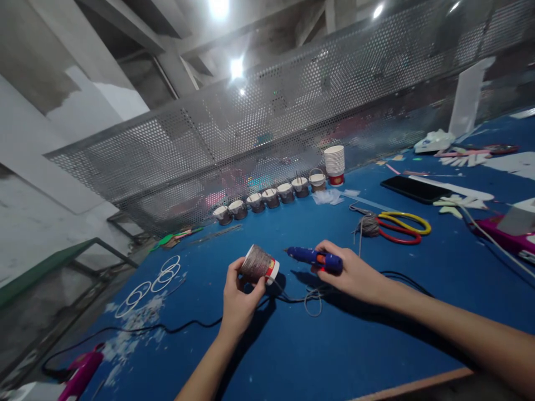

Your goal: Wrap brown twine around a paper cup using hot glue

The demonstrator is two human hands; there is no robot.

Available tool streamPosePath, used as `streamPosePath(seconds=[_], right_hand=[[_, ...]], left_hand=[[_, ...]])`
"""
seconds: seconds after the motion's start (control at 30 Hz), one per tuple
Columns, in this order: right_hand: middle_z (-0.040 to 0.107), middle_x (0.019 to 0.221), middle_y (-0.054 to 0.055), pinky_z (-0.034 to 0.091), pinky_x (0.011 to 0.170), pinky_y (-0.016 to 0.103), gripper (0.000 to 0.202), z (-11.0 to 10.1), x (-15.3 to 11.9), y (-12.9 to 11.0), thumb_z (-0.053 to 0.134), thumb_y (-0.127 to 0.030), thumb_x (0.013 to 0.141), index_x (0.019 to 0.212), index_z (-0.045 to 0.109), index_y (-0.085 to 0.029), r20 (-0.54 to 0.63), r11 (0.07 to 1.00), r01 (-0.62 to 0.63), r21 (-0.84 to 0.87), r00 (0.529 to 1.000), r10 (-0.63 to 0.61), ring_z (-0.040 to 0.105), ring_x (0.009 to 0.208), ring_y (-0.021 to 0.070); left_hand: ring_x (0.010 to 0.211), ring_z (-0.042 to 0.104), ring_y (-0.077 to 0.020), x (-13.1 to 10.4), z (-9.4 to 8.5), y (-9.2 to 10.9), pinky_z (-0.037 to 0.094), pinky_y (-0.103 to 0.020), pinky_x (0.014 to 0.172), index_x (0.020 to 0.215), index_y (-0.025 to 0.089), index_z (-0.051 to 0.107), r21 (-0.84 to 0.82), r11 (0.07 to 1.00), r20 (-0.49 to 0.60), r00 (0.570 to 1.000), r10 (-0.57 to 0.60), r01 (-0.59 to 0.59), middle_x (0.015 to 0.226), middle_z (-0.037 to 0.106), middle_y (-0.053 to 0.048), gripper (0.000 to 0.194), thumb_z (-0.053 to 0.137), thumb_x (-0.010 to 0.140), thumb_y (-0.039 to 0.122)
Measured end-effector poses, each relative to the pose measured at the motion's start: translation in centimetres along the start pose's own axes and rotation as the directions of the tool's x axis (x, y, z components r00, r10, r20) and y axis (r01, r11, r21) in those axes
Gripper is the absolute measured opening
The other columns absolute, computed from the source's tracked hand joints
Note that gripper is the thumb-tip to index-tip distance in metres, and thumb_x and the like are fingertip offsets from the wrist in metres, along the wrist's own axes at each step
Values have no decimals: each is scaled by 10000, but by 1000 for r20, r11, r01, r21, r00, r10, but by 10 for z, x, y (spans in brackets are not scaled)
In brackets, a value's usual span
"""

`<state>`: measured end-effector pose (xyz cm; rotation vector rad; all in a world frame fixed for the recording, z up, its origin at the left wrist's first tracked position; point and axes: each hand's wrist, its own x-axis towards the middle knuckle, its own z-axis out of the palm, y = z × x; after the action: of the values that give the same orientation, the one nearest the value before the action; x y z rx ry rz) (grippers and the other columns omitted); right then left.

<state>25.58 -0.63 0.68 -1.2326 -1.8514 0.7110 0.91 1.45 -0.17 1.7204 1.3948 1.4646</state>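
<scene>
Head view: left hand (242, 295) grips a yarn-wrapped cup (257, 263), thumb on one side, fingers on the other. Cup is tipped over on its side, held up over the blue table (200, 362), roughly mid-table in front of the person. Grey yarn winds around most of its wall; a red band and white edge show at the right end. Right hand (353, 277) is wrapped around a blue glue gun (313, 257), orange part under the fingers. Nozzle points left, just beside the cup, not touching it. Loose grey cord (313, 303) trails from the cup and loops on the table between the hands.

Behind: row of seven small cups (271, 199) along the mesh panel (259, 139), rightmost with an arched handle. Tall stack of paper cups (334, 161) just right of the row. Right of the glue gun: grey yarn bundle (369, 225) against scissors (404, 229) with red and yellow handles; black phone (416, 189) beyond. Left: white rings (165, 275), some overlapping. Black cable (179, 328) crosses the table. Magenta object (83, 373) at lower left, partly cut off.
</scene>
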Motion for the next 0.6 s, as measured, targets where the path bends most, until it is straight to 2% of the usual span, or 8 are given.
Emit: streamPosePath(seconds=[0.1, 0.27, 0.6], right_hand=[[609, 652, 1, 360, 537, 228, 147, 7, -9, -8, 547, -312, 799, 868, 570, -185, 71, 997, 83, -3, 994, -83, 491, 534, 122], [653, 652, 38, 359, 519, 226, 199, 21, -14, -5, 555, -352, 848, 795, 603, -166, 56, 981, 182, -70, 982, -178, 548, 532, 132], [694, 666, 57, 312, 498, 227, 214, 27, -15, -5, 570, -349, 859, 772, 621, -160, 82, 948, 230, -219, 973, -217, 621, 556, 159]], left_hand=[[714, 585, -124, 0, 2, 1, 494, -225, 590, 1014, 204, 539, 29, 999, 11, 1000, -14, 13, 978, 565, -28, 410, 689, 639, 276], [737, 586, -138, -1, 5, 6, 493, -225, 583, 1011, 200, 545, 87, 996, 10, 1000, -7, 6, 978, 572, -39, 395, 671, 645, 280], [662, 552, -121, -5, 7, 11, 500, -252, 602, 1020, 198, 528, 181, 982, 51, 998, 43, -52, 934, 580, -34, 366, 636, 677, 268]])
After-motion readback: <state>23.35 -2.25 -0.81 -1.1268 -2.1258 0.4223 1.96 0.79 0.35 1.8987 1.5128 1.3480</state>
